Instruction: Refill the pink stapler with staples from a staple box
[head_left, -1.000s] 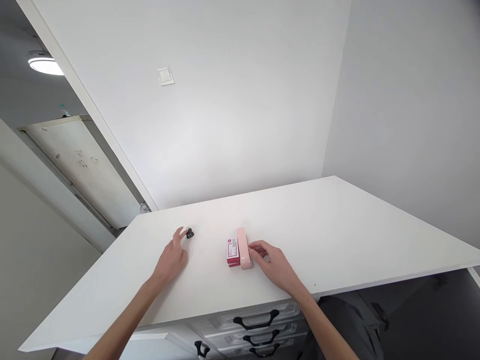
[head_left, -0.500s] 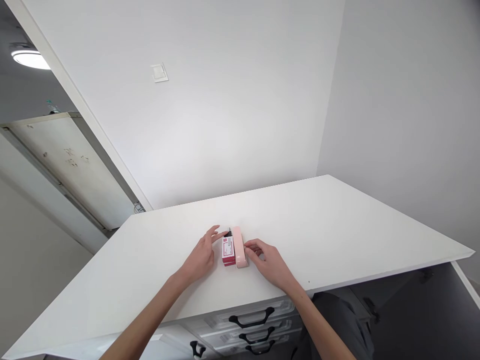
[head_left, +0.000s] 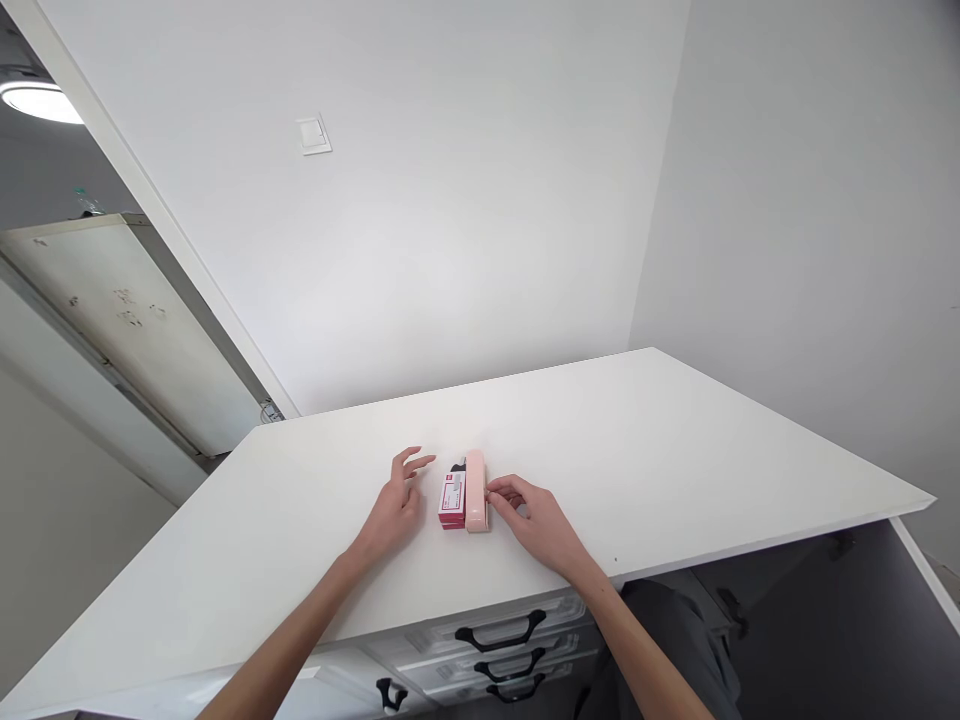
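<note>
A pink stapler (head_left: 475, 492) lies on the white tabletop (head_left: 675, 450), with a small red and white box (head_left: 451, 503) tight against its left side. A small black clip (head_left: 458, 466) sits just behind the box, by the stapler's far end. My left hand (head_left: 397, 502) hovers low just left of the box, fingers spread and holding nothing. My right hand (head_left: 534, 520) rests on the table to the right, and its curled fingertips pinch the stapler's right side.
The table fills a corner between two white walls, with a light switch (head_left: 312, 134) high on the back wall. Drawers with black handles (head_left: 499, 632) sit under the front edge. An open doorway (head_left: 112, 330) lies to the left.
My left hand brought the black clip from the left over to the box and stapler, let it go there, and has drawn back a little. The right hand stayed on the stapler.
</note>
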